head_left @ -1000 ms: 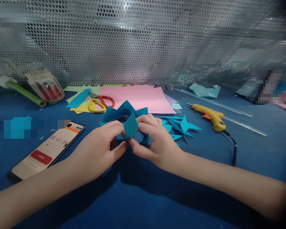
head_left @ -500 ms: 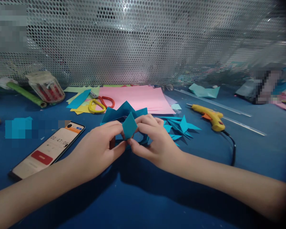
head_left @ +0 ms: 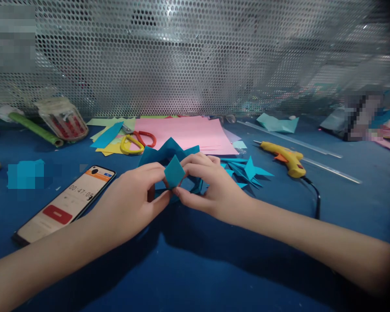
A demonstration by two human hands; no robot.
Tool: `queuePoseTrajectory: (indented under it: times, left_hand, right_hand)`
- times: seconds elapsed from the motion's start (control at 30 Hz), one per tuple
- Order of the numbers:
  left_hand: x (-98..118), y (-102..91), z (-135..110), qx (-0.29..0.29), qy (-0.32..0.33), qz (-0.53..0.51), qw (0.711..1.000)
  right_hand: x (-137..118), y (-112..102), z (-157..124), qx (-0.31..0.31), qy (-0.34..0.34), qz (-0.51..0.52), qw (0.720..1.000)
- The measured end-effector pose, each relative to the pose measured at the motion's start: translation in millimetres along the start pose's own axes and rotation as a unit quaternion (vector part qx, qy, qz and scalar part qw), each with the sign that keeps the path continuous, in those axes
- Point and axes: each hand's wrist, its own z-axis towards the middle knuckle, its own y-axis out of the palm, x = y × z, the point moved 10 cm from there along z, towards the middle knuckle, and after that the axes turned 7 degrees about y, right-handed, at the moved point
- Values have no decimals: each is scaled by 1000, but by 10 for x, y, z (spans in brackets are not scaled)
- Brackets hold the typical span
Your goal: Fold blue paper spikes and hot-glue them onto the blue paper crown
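Observation:
A ring of folded blue paper with pointed tips is held between my two hands, over the blue tabletop. Its nearest point, a diamond-shaped flap, faces me. My left hand pinches the ring's near side from the left, thumb below and fingers above. From the right, my right hand grips the same near part, its thumb close to the left thumb at the flap's lower tip. Several loose folded blue paper pieces lie just beyond my right hand. Both hands hide parts of the ring.
A phone with a running timer lies by my left forearm. Behind are scissors, pink paper sheets and a glass jar. A yellow glue gun and clear glue sticks lie at right, before a perforated metal panel.
The diamond flap has shifted slightly left and down with my fingers. Both hands keep their hold on the paper ring. The phone's timer has advanced.

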Motion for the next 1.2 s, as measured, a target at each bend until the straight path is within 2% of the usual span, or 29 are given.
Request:
queuePoseTrajectory:
  times: [0.17, 0.27, 0.6, 0.97, 1.07, 1.13, 1.2]
  left_hand:
    - [-41, -123, 8, 24, -23, 29, 999]
    - [-60, -134, 13, 27, -30, 34, 999]
    - [-139, 15, 21, -19, -36, 18, 999]
    - [-158, 72, 4, -18, -32, 13, 999]
    - [-162, 63, -21, 12, -33, -7, 999]
    - [-152, -16, -22, 64, -42, -30, 997]
    - [-133, -175, -21, 138, -52, -61, 987]
  right_hand:
    - [69, 11, 84, -81, -3, -20, 997]
    - [110, 14, 103, -101, -5, -27, 995]
    - [126, 87, 86, -116, 7, -42, 992]
    - [136, 91, 76, -99, 5, -55, 994]
    - [138, 81, 78, -92, 1, -59, 994]
    - [148, 70, 81, -81, 2, -62, 995]
    - [171, 54, 81, -63, 10, -64, 996]
